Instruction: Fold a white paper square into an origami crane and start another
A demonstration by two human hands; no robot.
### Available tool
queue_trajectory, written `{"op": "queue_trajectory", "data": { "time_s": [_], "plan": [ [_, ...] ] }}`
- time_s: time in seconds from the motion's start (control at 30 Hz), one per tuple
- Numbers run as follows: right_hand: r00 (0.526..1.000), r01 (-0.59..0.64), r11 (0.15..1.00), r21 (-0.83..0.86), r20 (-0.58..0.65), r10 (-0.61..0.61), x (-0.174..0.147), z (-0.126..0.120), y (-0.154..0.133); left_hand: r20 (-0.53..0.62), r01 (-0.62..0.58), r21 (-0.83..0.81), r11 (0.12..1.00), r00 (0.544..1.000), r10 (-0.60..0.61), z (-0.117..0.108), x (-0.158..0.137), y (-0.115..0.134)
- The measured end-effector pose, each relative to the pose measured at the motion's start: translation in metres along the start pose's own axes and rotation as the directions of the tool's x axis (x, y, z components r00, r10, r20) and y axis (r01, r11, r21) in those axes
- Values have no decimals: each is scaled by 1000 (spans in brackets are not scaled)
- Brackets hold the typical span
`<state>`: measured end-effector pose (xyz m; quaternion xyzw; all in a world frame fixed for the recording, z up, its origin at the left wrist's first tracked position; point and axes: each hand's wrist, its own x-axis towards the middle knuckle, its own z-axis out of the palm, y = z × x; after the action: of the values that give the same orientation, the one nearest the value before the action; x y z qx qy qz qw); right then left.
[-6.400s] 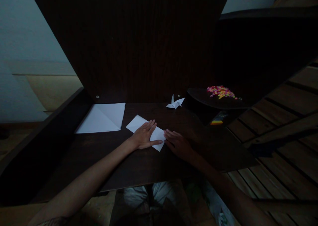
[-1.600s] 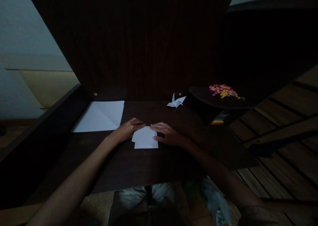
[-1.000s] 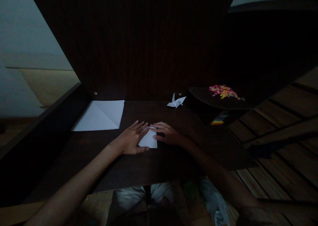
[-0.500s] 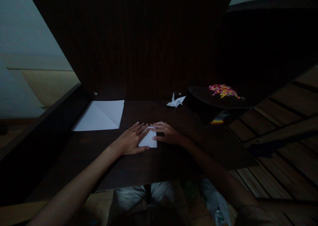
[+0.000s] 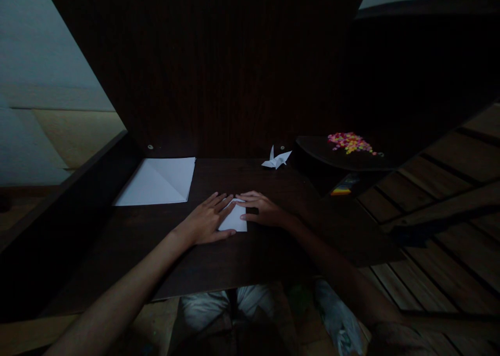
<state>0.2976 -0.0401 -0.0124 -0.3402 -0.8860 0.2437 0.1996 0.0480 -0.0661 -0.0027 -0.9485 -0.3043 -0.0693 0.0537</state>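
Note:
A small white piece of paper [image 5: 235,220], seemingly folded, lies flat on the dark wooden desk [image 5: 211,267]. My left hand [image 5: 210,220] rests flat over its left side, fingers stretched out and the thumb along its lower edge. From the right, my right hand [image 5: 261,208] touches the paper's top and right edge, its fingers extended and the thumb apart from them. The fingertips of both hands nearly meet at the paper's upper edge, and part of the paper is hidden beneath them.
Behind to the left lies a stack of white paper sheets [image 5: 160,181] with diagonal creases. A folded paper crane [image 5: 277,160] stands near the back panel. On the raised corner shelf [image 5: 332,158] sits a pile of small colourful pieces [image 5: 353,143]. A side board [image 5: 66,215] borders the left.
Almost nothing differs; both hands stay on the paper in nearly the same place, with only a very slight shift.

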Motion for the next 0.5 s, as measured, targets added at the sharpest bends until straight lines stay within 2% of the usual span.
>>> {"op": "queue_trajectory", "data": {
  "time_s": [0.2, 0.5],
  "plan": [
    [1000, 4, 1000, 0, 15, -4, 0, -3, -2, 24, 11, 29, 1000, 1000, -12, -4, 2, 2],
    [1000, -15, 1000, 6, 20, 15, -1, -2, -2, -14, 17, 33, 999, 1000, -17, -5, 2, 4]
  ]
}}
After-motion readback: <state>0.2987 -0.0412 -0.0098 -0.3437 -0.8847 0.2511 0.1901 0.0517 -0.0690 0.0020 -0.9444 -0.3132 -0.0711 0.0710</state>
